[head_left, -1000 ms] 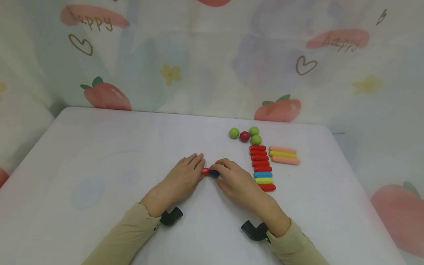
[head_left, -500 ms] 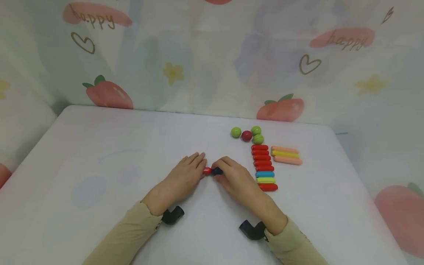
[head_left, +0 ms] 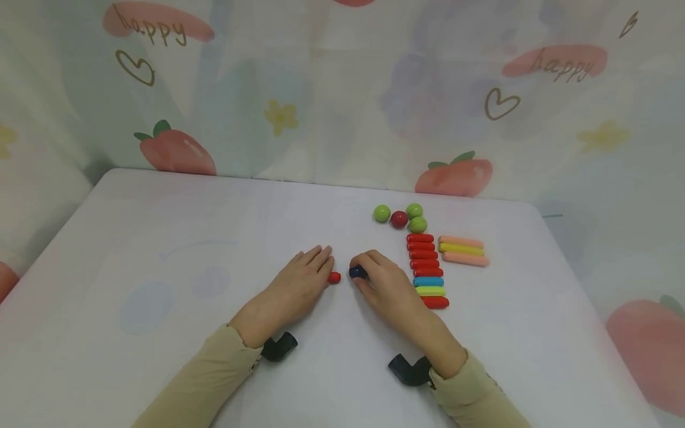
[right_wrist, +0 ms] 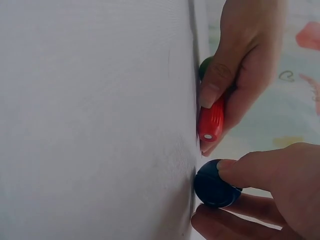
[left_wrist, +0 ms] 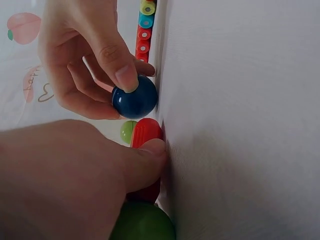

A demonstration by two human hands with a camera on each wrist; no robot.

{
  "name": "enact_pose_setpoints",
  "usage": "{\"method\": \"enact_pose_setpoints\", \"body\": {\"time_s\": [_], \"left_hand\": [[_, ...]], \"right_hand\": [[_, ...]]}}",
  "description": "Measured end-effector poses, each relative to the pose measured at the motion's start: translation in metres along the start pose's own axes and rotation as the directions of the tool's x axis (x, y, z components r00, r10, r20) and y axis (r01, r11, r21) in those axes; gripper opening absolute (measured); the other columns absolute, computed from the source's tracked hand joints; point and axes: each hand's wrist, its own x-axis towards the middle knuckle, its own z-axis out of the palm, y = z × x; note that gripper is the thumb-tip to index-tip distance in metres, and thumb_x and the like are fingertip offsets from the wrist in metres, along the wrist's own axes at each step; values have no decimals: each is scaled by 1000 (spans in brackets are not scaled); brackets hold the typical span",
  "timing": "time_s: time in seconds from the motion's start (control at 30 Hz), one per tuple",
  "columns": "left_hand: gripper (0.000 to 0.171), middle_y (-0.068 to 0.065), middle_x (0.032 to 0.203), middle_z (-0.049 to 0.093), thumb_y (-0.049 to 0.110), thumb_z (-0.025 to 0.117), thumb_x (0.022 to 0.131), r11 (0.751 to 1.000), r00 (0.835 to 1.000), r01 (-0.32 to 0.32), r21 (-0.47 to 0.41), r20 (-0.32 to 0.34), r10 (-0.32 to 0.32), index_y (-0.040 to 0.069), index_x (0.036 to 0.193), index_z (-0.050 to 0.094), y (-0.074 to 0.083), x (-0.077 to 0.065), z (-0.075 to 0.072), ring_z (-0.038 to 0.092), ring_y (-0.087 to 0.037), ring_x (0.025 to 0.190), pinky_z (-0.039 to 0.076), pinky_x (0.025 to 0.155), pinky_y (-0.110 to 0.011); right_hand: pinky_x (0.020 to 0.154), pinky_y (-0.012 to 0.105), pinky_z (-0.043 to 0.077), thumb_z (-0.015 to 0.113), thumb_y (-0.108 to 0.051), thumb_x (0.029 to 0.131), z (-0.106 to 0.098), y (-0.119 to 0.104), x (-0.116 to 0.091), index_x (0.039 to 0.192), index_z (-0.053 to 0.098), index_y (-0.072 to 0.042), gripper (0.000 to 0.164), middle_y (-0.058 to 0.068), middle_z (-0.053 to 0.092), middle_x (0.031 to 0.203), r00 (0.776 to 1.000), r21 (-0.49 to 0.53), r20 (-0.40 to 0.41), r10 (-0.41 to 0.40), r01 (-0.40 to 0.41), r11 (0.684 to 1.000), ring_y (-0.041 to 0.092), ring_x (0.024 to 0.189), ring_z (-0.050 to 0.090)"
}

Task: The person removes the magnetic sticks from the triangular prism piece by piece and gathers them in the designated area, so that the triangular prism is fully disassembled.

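Observation:
My right hand [head_left: 390,291] holds a dark blue ball [left_wrist: 137,102] between thumb and fingers, just above the white table top. To its left, my left hand [head_left: 294,288] pinches a short red rod [right_wrist: 212,122] with the thumb on its near side; the straight fingers cover most of it in the head view. The rod's free end, with a pale magnet-like spot, points toward the blue ball, and a small gap parts the two. At the rod's other end sits a green ball [left_wrist: 145,222], largely hidden behind the left hand.
Right of the hands, a column of red, blue and yellow-green rods [head_left: 428,282] lies on the table [head_left: 160,368]. Beside it are peach and yellow rods [head_left: 461,244]. Several green balls [head_left: 382,213] and a dark red ball [head_left: 399,219] sit behind. Black curved pieces [head_left: 409,371] project near both wrists.
The blue ball, against the red rod's end half a second ago, has moved slightly right with my right hand and is now apart from it. My left hand stays in place.

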Motion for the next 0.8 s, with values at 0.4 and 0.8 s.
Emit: {"method": "enact_pose_setpoints", "body": {"time_s": [0.4, 0.8], "left_hand": [[44, -17, 156, 39, 9, 50, 103, 999, 999, 1, 45, 32, -3, -3, 145, 46, 3, -1, -1, 36, -34, 146, 36, 115, -50], [44, -18, 155, 41, 9, 51, 102, 998, 1000, -4, 56, 18, 3, -3, 144, 46, 2, -1, 1, 39, -36, 144, 38, 115, -51]], "right_hand": [[89, 35, 58, 79, -10, 84, -13, 1, -2, 121, 63, -9, 41, 7, 63, 117, 1000, -8, 4, 25, -25, 1000, 20, 109, 62], [88, 39, 59, 77, -4, 84, -43, 8, 16, 119, 63, -4, 38, 12, 61, 116, 1000, -4, 18, -11, 11, 1000, 24, 103, 64]]}}
